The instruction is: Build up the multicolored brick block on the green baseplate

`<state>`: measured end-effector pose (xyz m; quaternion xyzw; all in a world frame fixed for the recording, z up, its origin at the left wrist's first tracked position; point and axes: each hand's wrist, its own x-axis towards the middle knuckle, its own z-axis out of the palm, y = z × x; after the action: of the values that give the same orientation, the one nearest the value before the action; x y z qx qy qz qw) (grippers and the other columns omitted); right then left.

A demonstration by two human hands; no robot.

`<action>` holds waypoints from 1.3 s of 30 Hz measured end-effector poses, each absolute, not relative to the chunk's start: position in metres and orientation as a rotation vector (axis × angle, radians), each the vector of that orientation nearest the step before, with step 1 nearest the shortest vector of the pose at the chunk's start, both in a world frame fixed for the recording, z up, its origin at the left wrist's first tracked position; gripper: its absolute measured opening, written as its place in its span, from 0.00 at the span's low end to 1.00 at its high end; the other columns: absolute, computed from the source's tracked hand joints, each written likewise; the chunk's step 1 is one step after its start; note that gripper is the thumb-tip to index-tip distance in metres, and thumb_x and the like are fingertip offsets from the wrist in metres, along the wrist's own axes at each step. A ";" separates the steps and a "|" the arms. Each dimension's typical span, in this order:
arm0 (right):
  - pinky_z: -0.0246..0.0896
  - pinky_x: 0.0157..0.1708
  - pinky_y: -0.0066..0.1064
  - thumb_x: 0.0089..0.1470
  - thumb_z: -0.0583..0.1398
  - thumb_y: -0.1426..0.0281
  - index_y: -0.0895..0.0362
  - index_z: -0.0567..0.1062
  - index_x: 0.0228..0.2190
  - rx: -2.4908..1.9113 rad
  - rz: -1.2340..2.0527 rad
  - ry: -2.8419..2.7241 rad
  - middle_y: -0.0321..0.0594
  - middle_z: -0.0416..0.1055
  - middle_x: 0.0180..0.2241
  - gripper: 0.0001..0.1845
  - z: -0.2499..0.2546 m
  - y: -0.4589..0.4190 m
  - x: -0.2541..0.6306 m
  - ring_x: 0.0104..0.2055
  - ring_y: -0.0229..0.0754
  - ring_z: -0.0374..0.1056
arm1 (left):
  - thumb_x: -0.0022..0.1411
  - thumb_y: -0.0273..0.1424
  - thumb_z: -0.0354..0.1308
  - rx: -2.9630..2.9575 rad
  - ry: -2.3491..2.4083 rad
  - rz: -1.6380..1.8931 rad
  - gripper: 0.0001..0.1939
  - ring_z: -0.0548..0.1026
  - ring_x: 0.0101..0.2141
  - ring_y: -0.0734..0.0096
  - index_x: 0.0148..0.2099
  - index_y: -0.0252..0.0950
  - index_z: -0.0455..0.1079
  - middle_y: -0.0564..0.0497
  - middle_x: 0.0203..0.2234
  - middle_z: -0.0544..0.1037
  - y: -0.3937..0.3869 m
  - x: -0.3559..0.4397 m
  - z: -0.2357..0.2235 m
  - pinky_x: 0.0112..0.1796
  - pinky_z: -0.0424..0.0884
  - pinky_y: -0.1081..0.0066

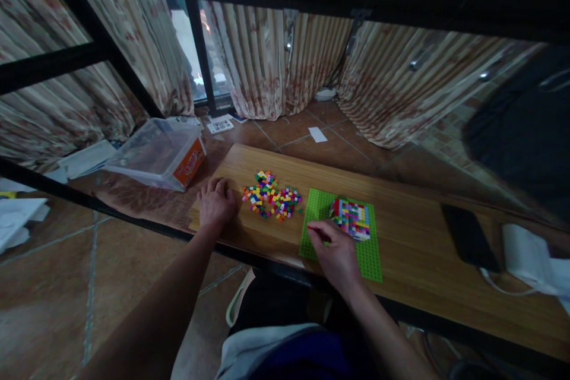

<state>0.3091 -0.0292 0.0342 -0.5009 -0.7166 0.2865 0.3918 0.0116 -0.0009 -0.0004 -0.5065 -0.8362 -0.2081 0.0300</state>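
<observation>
At the far left of what I have around me, a clear plastic box [155,151] with an orange label sits just beside the wooden table [409,249]. My left hand [217,202] rests palm down at the table's left end, its fingers a little apart and loosely bent, with nothing that I can see in its grip. To the right of it lies a loose heap of tiny bricks [271,196], a jumble of yellow, red, green, orange, blue, pink, purple and white, with one green piece at its right edge. Next comes the green baseplate [371,261], studded all over and set slightly askew on the wood. My right hand [336,249] is over its near left part, thumb and forefinger pinched together on a small red piece [310,227]. Just past those fingers, on the upper right part of the baseplate, stands my brick build [352,218]: a raised, blocky shape, dark red along its left side, light blue down its right, with short rows of purple, red, orange, yellow and white between, and my hand hides its near left corner. Farther right lie a black phone [469,237] and a white device [528,255], with a white cable [507,290] beside them
</observation>
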 end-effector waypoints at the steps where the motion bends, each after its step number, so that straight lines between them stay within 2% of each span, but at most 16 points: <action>1: 0.69 0.38 0.33 0.60 0.57 0.67 0.52 0.80 0.36 -1.276 0.716 -1.805 0.38 0.78 0.35 0.10 0.036 -0.032 0.318 0.36 0.41 0.75 | 0.65 0.33 0.48 -1.561 -2.579 -0.644 0.22 0.67 0.56 0.46 0.58 0.34 0.71 0.40 0.57 0.73 -0.001 0.012 0.000 0.56 0.62 0.50; 6: 0.70 0.45 0.39 0.61 0.57 0.64 0.52 0.81 0.38 -1.314 0.567 -1.774 0.41 0.79 0.40 0.12 0.035 -0.029 0.358 0.42 0.44 0.75 | 0.66 0.34 0.48 -1.555 -2.582 -0.663 0.22 0.67 0.57 0.47 0.58 0.35 0.72 0.42 0.57 0.73 -0.001 0.012 -0.001 0.58 0.60 0.51; 11: 0.70 0.43 0.39 0.60 0.58 0.64 0.53 0.82 0.36 -1.356 0.432 -1.826 0.42 0.79 0.39 0.12 0.032 -0.016 0.369 0.40 0.44 0.75 | 0.65 0.33 0.49 -1.552 -2.599 -0.658 0.22 0.66 0.57 0.46 0.59 0.35 0.71 0.42 0.58 0.73 0.000 0.012 -0.001 0.58 0.60 0.51; 19: 0.66 0.45 0.42 0.61 0.56 0.65 0.56 0.82 0.35 -1.422 0.175 -1.988 0.46 0.78 0.38 0.15 0.027 -0.011 0.364 0.41 0.48 0.71 | 0.66 0.34 0.48 -1.554 -2.597 -0.641 0.22 0.67 0.57 0.47 0.58 0.36 0.71 0.42 0.57 0.73 0.000 0.012 -0.001 0.58 0.61 0.52; 30: 0.65 0.46 0.42 0.62 0.56 0.64 0.56 0.82 0.34 -1.434 0.101 -2.000 0.46 0.75 0.39 0.15 0.026 -0.012 0.364 0.43 0.49 0.67 | 0.66 0.34 0.48 -1.554 -2.602 -0.644 0.22 0.67 0.57 0.46 0.58 0.35 0.71 0.41 0.58 0.73 0.000 0.012 -0.001 0.57 0.62 0.51; 39: 0.64 0.49 0.44 0.58 0.59 0.67 0.56 0.81 0.31 -1.458 0.050 -1.928 0.47 0.74 0.40 0.11 0.024 -0.010 0.360 0.44 0.50 0.66 | 0.66 0.34 0.48 -1.554 -2.589 -0.642 0.22 0.67 0.57 0.47 0.58 0.36 0.71 0.42 0.57 0.73 0.000 0.011 -0.002 0.57 0.62 0.51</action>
<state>0.3597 -0.0097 0.0240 -0.5641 -0.7457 0.0193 0.3541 0.0115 -0.0002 -0.0019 -0.5032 -0.8383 -0.2080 0.0273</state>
